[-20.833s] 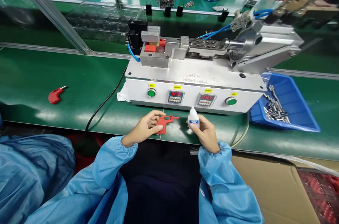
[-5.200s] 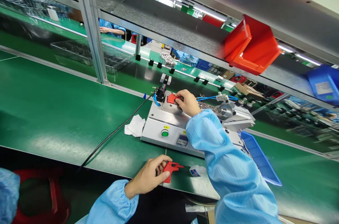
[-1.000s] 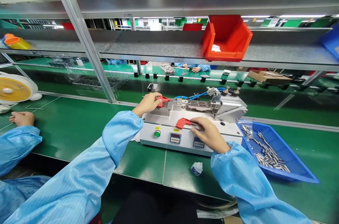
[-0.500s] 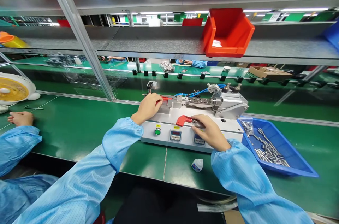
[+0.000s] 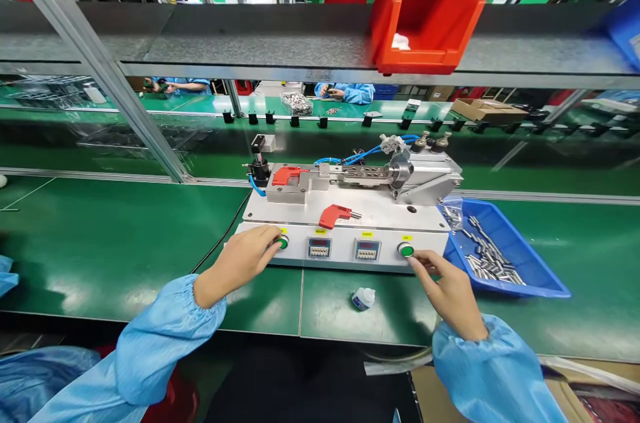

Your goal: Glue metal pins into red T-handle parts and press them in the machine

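Touching the green buttons (image 5: 406, 250), left hand (image 5: 245, 261) and right hand (image 5: 450, 288) hold nothing.

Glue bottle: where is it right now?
Head view: the glue bottle lies on the green bench, just in front of the machine and its front panel, between the left hand and the right hand, nearer the right.

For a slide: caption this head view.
Operator's left hand and right hand at the machine's green buttons; red part sits in fixture.

red handles (image 5: 287, 175) (image 5: 334, 214) 2 | green buttons (image 5: 283, 242) (image 5: 406, 250) 2 | displays (image 5: 319, 247) (image 5: 367, 250) 2 | glue bottle (image 5: 363, 298) 1 | blue tray (image 5: 510, 226) 1
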Demonstrator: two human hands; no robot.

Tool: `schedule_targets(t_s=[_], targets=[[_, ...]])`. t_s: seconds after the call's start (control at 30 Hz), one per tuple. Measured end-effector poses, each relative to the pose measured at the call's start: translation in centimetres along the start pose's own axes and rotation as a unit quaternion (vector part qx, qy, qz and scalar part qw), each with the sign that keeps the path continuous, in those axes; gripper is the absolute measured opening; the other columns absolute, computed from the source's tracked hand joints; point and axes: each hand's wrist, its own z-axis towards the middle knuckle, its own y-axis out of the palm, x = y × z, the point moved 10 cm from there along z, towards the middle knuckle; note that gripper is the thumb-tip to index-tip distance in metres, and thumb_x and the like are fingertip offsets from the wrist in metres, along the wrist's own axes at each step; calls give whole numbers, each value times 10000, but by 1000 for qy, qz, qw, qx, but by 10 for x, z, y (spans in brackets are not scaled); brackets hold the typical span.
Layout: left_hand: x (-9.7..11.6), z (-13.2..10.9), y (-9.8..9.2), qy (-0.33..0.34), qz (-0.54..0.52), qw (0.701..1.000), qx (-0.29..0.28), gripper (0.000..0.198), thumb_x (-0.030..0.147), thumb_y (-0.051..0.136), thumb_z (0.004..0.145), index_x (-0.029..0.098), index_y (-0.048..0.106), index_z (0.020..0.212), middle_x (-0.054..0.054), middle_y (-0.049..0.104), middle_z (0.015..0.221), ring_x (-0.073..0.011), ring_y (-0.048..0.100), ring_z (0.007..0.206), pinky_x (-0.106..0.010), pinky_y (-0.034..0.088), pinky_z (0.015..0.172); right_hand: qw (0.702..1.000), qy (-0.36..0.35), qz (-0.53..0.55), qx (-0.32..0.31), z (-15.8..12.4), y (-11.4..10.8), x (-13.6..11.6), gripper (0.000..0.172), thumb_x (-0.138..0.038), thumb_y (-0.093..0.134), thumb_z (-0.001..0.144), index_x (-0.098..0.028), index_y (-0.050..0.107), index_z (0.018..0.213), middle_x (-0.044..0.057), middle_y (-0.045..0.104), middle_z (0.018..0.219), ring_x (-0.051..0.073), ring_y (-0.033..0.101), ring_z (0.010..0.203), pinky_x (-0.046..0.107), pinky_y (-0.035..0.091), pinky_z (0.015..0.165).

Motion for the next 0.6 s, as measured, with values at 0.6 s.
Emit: schedule_targets(t_s=[0.6], targets=[[12, 22, -10, -72, -2, 997, -19, 61, 266, 561, 1006, 240, 591, 960, -20, 714, 871, -213, 688, 802, -301, 477, 672, 976, -77, -67, 191, -25, 24, -10, 381, -428, 542, 1023, -260, 546, 681, 34, 582, 600, 211, 559, 604, 368, 450, 635]])
